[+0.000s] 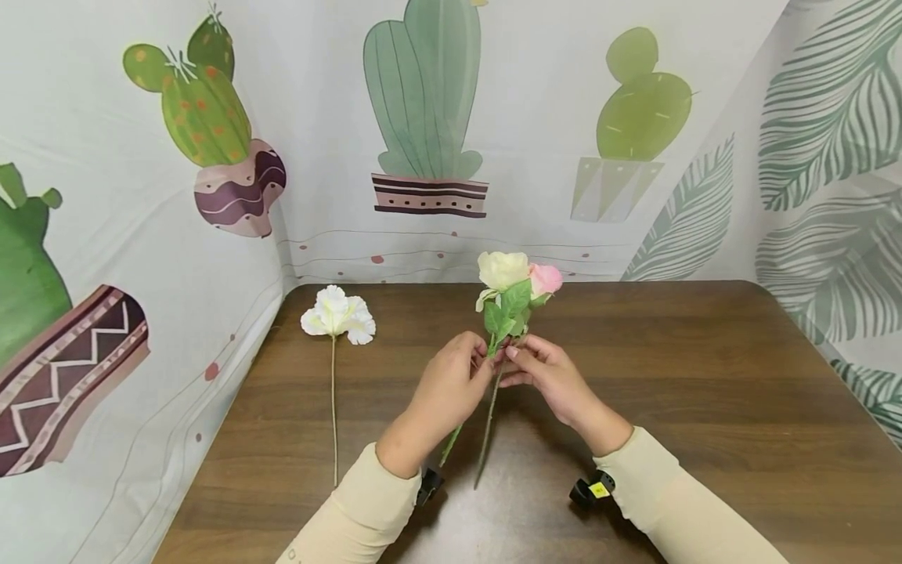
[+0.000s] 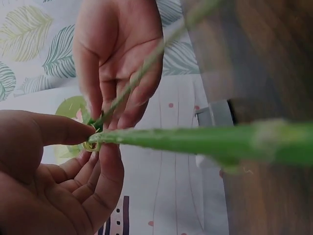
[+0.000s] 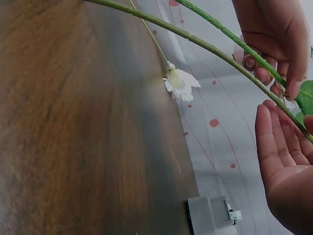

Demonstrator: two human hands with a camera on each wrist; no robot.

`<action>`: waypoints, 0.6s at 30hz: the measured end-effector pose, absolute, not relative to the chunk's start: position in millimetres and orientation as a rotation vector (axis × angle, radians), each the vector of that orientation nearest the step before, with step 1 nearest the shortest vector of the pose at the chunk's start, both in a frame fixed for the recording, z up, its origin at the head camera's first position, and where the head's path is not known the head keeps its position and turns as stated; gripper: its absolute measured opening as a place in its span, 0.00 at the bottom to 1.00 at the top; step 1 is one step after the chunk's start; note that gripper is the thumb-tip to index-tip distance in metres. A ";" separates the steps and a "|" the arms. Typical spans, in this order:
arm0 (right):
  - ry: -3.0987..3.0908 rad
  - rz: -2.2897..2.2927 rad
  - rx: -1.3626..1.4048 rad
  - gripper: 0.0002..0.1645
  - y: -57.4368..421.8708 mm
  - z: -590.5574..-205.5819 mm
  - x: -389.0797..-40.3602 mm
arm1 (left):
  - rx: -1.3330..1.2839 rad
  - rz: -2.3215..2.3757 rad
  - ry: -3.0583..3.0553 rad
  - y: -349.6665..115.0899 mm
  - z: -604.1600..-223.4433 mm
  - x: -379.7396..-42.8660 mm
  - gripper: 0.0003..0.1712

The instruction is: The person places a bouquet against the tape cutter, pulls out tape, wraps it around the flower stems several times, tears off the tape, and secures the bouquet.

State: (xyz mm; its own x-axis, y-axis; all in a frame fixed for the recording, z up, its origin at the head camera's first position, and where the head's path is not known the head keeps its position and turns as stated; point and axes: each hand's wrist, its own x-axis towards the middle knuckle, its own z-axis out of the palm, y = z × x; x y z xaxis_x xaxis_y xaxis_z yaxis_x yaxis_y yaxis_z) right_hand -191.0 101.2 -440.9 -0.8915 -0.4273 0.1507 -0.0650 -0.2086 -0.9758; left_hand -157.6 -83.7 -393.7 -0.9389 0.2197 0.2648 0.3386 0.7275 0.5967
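A cream rose (image 1: 503, 270) and a pink rose (image 1: 546, 279) stand close together above both hands, green leaves (image 1: 509, 309) beneath the blooms. Between thumb and fingers, my left hand (image 1: 451, 380) pinches the bright green stem (image 2: 195, 142) just below the leaves. From the other side, my right hand (image 1: 553, 376) pinches the thinner, darker stem (image 3: 210, 46) with its thumb; its other fingers (image 3: 275, 139) extend fairly straight in the right wrist view. The fingertips nearly meet. Thin yellowish strands show at the left fingertips in the left wrist view. Both stems slant down toward the person.
On the left part of the brown wooden table (image 1: 282, 439) lies a white ruffled flower (image 1: 337, 315) with a long thin stem. A cloth (image 1: 535, 102) printed with cacti and leaves hangs behind the table and along its left side. Each wrist carries a small black camera (image 1: 590, 490).
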 end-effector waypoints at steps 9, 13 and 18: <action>1.793 -2.192 -0.592 0.25 100.9 -440.6 -189.9 | -0.501 -0.996 -2.750 -81.8 -397.7 -157.8 0.07; 1.785 -2.196 -0.573 0.24 100.8 -441.7 -189.9 | -0.503 -0.982 -2.759 -81.6 -398.4 -156.7 0.07; 1.764 -2.218 -0.523 0.15 99.9 -441.8 -189.2 | -0.518 -0.944 -2.754 -80.8 -399.2 -154.8 0.07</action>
State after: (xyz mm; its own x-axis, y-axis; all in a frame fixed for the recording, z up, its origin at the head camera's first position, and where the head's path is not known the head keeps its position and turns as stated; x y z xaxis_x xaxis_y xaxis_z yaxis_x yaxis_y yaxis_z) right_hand -189.2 99.9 -441.8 -0.9017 -0.4161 0.1173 -0.0207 -0.2295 -0.9731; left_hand -154.8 -80.8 -399.2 -0.9222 0.2648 0.2819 0.3821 0.7370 0.5575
